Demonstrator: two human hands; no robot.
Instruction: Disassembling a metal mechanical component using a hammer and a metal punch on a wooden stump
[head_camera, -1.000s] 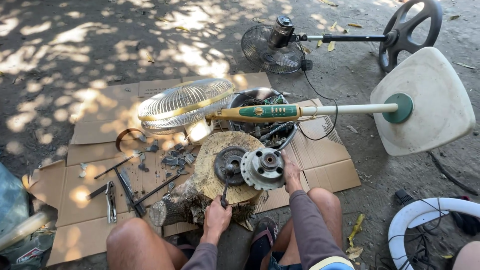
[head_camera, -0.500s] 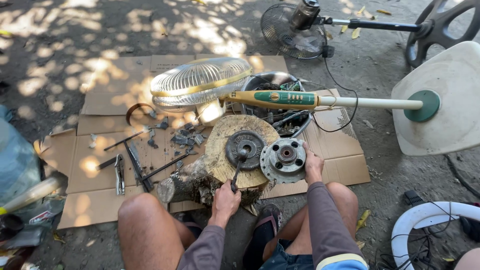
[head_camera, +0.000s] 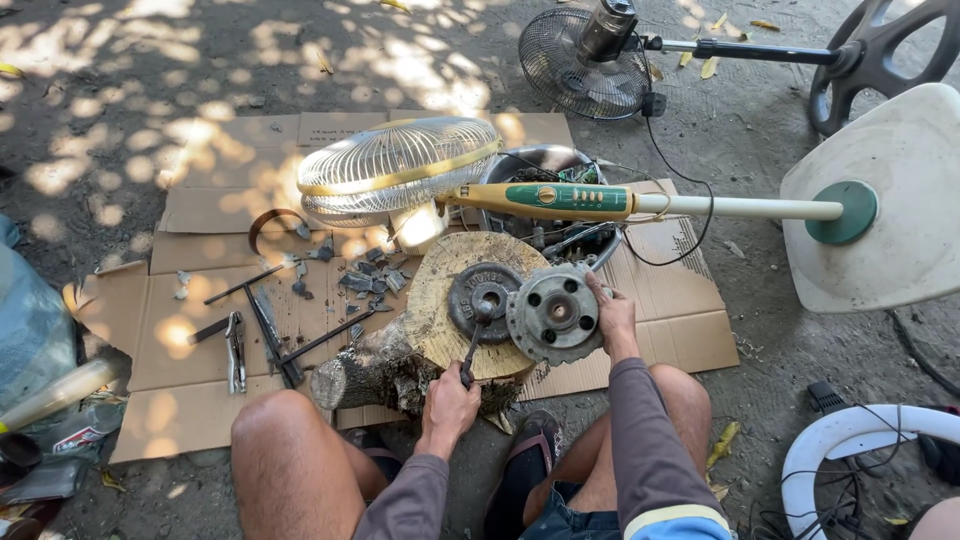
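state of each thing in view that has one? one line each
left hand: gripping hammer handle
right hand: on motor housing rim
hammer: head on round iron weight
round iron weight: flat on log
motor housing: tilted on log edge, held
log: lying on cardboard
green pedestal fan: laid over, guard on
dark fan: lying down
pliers: flat on cardboard

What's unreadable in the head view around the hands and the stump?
- Tool in the left hand: its tip lies dark against the dark disc, type unclear.
- Right hand: fingers sit behind the round metal housing, so the grip is unclear.
- Wood stump: lower side hidden by the knees.
- Metal bowl: contents covered by the green fan pole.
- Small parts on the cardboard: too small to identify.
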